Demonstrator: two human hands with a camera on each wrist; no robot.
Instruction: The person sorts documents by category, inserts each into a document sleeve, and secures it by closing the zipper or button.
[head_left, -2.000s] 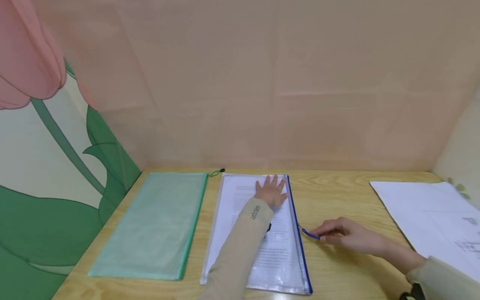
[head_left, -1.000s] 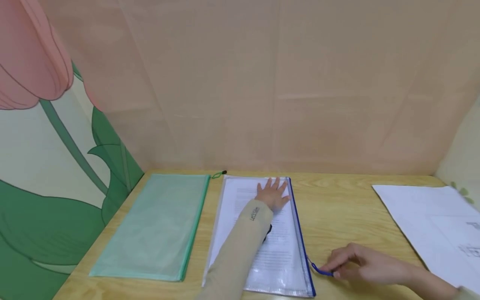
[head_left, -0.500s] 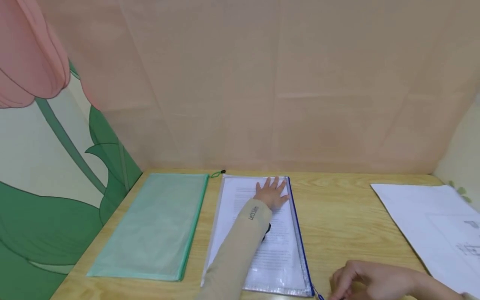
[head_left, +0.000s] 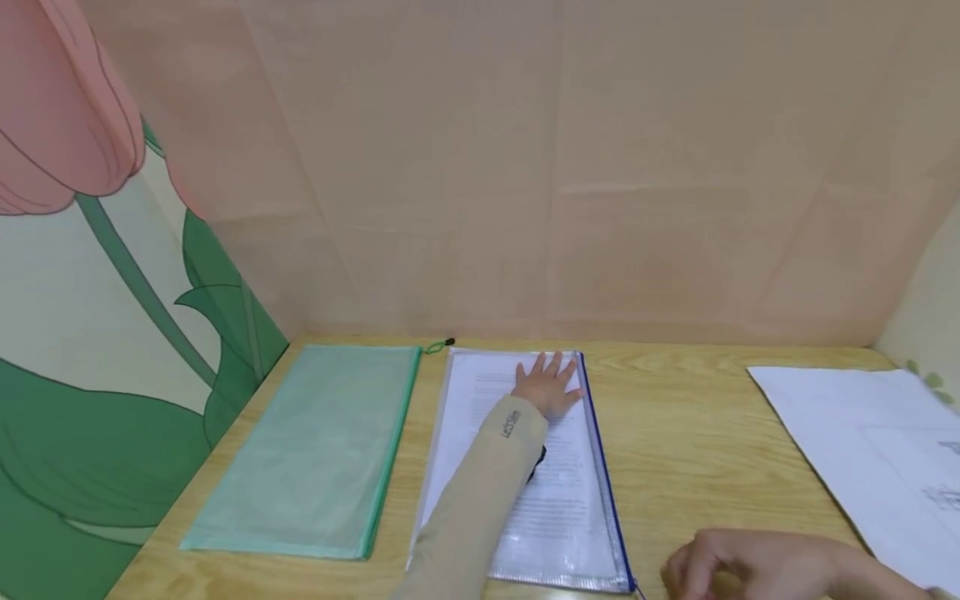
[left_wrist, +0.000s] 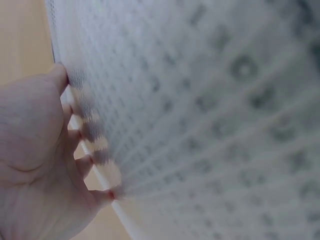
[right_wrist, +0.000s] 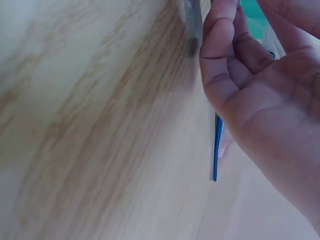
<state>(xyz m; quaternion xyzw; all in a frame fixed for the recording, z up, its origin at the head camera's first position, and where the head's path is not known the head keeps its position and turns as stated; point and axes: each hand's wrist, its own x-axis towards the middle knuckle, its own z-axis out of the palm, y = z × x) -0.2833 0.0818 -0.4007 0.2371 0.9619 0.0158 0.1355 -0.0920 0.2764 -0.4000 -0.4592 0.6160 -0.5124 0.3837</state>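
A clear zip document pouch with printed sheets inside lies on the table, its blue zip along the right side. My left hand rests on its upper right part with fingers spread and straight; the left wrist view shows those fingertips touching the clear plastic. At the pouch's lower right corner, a bit of blue pull cord runs from the zip toward my right hand. That hand's fingers are curled and pinch the cord's end, which is hidden by the fingers and the frame edge.
A green zip pouch lies to the left, its green cord at the top corner. White paper sheets with a printed drawing lie on the right. Wood-grain table shows between; a beige backdrop rises behind.
My right hand has pulled the blue cord down the zip, from mid-side to the lower right corner of the pouch. My left hand has stayed in place on the pouch.
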